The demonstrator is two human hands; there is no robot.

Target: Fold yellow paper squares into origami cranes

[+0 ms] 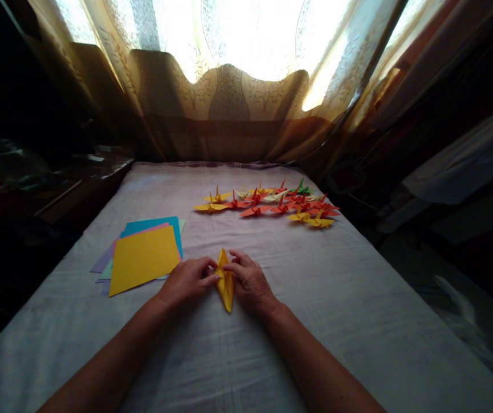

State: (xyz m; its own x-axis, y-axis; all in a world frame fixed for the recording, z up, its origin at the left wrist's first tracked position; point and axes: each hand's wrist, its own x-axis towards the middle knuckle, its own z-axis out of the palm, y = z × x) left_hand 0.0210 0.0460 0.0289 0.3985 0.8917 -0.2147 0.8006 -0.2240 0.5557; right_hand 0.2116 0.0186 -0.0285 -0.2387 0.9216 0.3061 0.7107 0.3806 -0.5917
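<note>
A yellow folded origami paper [226, 292], long and diamond-shaped with pointed ends, lies on the cloth between my hands. From the left, my left hand [191, 279] pinches its edge with thumb and fingers. On the other side, my right hand [251, 282] has its fingers bent over the paper's right edge and upper face, closed on it. The paper's top tip points away from me and its lower tip toward me. My fingers cover part of its middle.
Left of my hands lies a stack of coloured square paper sheets [145, 258], yellow on top. Several folded paper cranes [255, 211] in red, yellow, white and green stand at the back right. A pale cloth [212, 367] covers the table; a curtain [229, 103] hangs behind.
</note>
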